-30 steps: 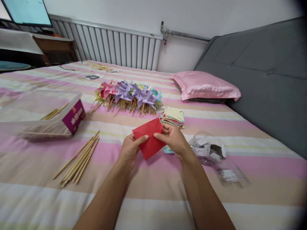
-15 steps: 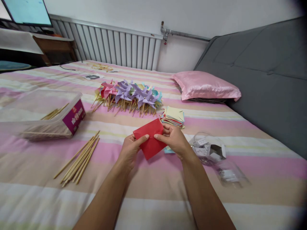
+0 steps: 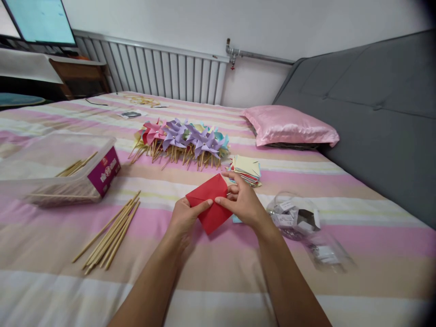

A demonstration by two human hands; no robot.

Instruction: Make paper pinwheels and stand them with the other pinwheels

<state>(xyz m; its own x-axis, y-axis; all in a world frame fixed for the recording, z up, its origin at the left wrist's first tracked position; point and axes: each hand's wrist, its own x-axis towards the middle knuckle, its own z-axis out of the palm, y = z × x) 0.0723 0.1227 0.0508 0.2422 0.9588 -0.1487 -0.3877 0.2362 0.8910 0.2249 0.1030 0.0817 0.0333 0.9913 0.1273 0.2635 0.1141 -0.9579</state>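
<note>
A folded red paper (image 3: 210,204) is held just above the striped bed between both hands. My left hand (image 3: 183,219) pinches its left edge, thumb on top. My right hand (image 3: 243,203) grips its right side, thumb across the face and fingers curled over the far edge. Beyond my right hand lies a stack of coloured paper squares (image 3: 246,168). Further back sits a row of finished paper pinwheels (image 3: 184,138) on sticks.
A bundle of wooden sticks (image 3: 111,234) lies to the left, near a clear plastic box (image 3: 57,165) with more sticks. Clear plastic bags (image 3: 299,220) with small parts lie to the right. A pink pillow (image 3: 289,127) and grey headboard (image 3: 374,109) are at right.
The red paper has been pressed a little flatter and lower. My right fingers have shifted over its far edge. The view tilted slightly downward.
</note>
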